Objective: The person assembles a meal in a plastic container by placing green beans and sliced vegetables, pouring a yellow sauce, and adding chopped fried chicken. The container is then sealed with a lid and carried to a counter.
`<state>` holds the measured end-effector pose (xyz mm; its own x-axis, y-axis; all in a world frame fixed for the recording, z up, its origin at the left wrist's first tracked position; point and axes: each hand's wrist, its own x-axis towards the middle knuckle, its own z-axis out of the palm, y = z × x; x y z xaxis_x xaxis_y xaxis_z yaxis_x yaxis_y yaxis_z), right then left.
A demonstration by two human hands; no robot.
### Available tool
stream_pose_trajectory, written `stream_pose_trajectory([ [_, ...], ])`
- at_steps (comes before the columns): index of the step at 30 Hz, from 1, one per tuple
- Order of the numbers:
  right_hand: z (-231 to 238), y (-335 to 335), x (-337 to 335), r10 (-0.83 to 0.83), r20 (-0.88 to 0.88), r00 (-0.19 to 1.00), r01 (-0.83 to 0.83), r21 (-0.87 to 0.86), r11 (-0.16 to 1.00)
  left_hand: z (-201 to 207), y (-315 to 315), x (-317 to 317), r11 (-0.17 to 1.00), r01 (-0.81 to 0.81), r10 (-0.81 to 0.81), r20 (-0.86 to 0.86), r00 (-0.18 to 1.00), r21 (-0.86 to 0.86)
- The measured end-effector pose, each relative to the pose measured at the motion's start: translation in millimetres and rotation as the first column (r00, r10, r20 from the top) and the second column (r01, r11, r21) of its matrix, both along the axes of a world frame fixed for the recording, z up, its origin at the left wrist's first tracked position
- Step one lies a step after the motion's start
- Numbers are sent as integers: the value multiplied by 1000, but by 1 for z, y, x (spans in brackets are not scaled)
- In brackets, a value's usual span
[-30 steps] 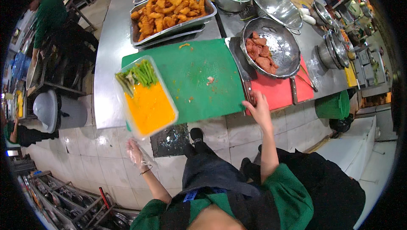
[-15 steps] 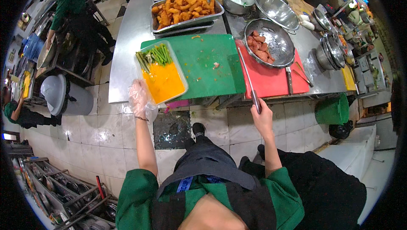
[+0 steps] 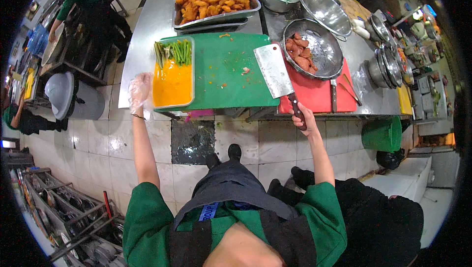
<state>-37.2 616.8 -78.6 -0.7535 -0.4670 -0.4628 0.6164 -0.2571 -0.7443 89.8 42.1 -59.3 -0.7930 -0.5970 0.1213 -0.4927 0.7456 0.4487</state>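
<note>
My right hand (image 3: 307, 121) grips the dark wooden handle of a cleaver (image 3: 274, 71), its broad blade turned flat over the right edge of the green cutting board (image 3: 231, 72). In a clear plastic glove, my left hand (image 3: 140, 93) is just left of a shallow clear tray (image 3: 192, 82), fingers stretched upward and holding nothing. Cut green stalks (image 3: 178, 52) lie in the tray's far part, and yellow-orange pieces (image 3: 172, 86) fill the rest. Small food scraps are scattered on the board.
Right of the board are a red cutting board (image 3: 307, 97), a metal bowl (image 3: 324, 53) with raw meat (image 3: 298, 50), and a knife (image 3: 334, 97). Fried food (image 3: 211, 3) fills a metal pan at the back. A lidded bin (image 3: 86, 94) and another person (image 3: 93, 11) are at left.
The cleaver has turned from edge-on to flat, its blade now over the green board. My left hand has moved left off the tray, and the tray now sits straighter.
</note>
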Motion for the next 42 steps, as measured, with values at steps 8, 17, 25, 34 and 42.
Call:
stream_pose_trajectory([
  [8,2,-13,-16,297,80,952,-296,-21,955,11,8,21,975,-46,43,20,999,216],
  [17,4,-43,2,560,159,814,-558,-56,828,10,18,48,888,-150,153,27,988,435],
  [25,34,-43,65,824,-27,566,-790,271,551,19,16,53,942,-108,71,127,989,316],
  [34,37,-49,101,777,-628,42,-458,679,573,3,-4,63,981,188,-175,187,967,-50],
  [42,71,50,112,673,-662,330,4,714,700,16,-10,68,924,310,-206,393,896,-222],
])
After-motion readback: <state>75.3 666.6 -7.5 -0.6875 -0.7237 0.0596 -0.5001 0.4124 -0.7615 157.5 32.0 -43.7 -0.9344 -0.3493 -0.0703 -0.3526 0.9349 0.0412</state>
